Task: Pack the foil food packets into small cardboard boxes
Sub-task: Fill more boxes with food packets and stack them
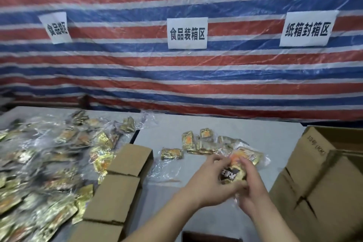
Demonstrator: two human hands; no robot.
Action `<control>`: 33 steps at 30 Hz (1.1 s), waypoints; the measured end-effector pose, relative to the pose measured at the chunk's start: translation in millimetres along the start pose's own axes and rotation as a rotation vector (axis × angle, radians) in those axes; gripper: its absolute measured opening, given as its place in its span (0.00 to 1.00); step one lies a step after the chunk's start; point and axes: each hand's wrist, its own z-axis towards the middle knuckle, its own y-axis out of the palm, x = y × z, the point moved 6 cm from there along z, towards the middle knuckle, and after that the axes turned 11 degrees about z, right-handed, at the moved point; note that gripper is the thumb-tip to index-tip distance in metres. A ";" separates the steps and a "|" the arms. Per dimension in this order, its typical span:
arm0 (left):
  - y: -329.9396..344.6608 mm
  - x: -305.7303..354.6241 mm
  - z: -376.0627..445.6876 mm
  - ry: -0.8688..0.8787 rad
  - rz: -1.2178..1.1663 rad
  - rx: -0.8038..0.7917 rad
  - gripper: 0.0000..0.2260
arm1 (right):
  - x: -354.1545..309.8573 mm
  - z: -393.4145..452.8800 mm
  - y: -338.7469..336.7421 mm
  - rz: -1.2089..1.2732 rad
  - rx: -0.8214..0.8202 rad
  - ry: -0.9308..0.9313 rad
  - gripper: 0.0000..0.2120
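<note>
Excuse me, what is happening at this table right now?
A person is packing food. Both hands, left hand and right hand, grip a clear plastic bag of gold foil packets above the grey table. Loose gold foil packets lie behind, closed small brown cardboard boxes stand left, and a large open carton stands right.

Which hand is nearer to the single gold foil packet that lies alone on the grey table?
Left. The left hand is just below and right of the single gold foil packet; the right hand is farther right, both holding a clear bag of packets.
</note>
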 end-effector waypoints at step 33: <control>165.8 -166.5 -113.9 -0.589 -0.308 -0.106 0.13 | 179.5 3.6 -159.4 -1.848 -0.504 0.593 0.29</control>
